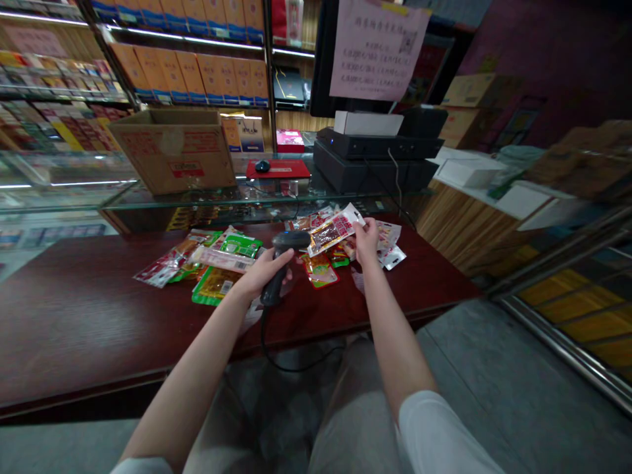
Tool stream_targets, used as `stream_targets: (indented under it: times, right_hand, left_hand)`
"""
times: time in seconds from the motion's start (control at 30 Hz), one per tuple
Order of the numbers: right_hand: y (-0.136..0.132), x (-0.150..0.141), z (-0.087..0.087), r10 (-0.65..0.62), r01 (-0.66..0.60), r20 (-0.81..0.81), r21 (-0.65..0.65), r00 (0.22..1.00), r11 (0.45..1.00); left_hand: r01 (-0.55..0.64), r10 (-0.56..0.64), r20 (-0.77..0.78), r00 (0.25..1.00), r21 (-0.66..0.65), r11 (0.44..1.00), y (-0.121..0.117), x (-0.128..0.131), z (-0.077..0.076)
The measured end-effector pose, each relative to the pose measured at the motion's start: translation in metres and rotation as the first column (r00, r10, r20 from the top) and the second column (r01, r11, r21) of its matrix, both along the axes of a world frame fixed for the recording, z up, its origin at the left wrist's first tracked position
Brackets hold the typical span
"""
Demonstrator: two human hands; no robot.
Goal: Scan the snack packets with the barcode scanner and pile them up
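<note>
The left hand (261,272) gripped the scanner (290,239) by its handle, apparently to aim its head rightward at the packet (332,233). The right hand (367,241) pinched that packet's far end, likely keeping its face clear; its long axis slanted left and nearer from the grip.

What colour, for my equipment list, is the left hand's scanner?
The scanner is black, clearest in head view.
</note>
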State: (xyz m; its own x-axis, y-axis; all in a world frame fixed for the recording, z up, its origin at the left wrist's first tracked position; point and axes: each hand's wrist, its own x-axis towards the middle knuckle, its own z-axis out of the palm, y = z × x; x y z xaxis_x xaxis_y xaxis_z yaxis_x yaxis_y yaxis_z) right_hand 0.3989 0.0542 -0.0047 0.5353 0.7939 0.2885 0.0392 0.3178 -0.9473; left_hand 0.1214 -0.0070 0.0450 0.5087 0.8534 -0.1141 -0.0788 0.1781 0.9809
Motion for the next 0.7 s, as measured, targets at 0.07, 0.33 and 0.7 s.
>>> stream_targets:
  times: [0.07,0.33,0.7]
  right_hand:
    - [-0.005,-0.001,-0.003,-0.061,0.064,-0.086,0.032,0.994,0.997]
    - [-0.008,-0.002,-0.005,-0.089,0.096,-0.119,0.057,0.989,0.994]
    - [-0.015,-0.002,-0.003,-0.087,0.102,-0.143,0.095,0.986,0.99]
  left_hand:
    - [0.007,-0.007,-0.006,1.0,0.007,1.0,0.0,0.006,-0.006]
    - [-0.026,0.026,-0.042,0.999,-0.002,1.0,0.005,0.022,-0.02]
    - [-0.11,0.11,0.04,0.993,0.014,0.994,0.005,0.033,-0.022]
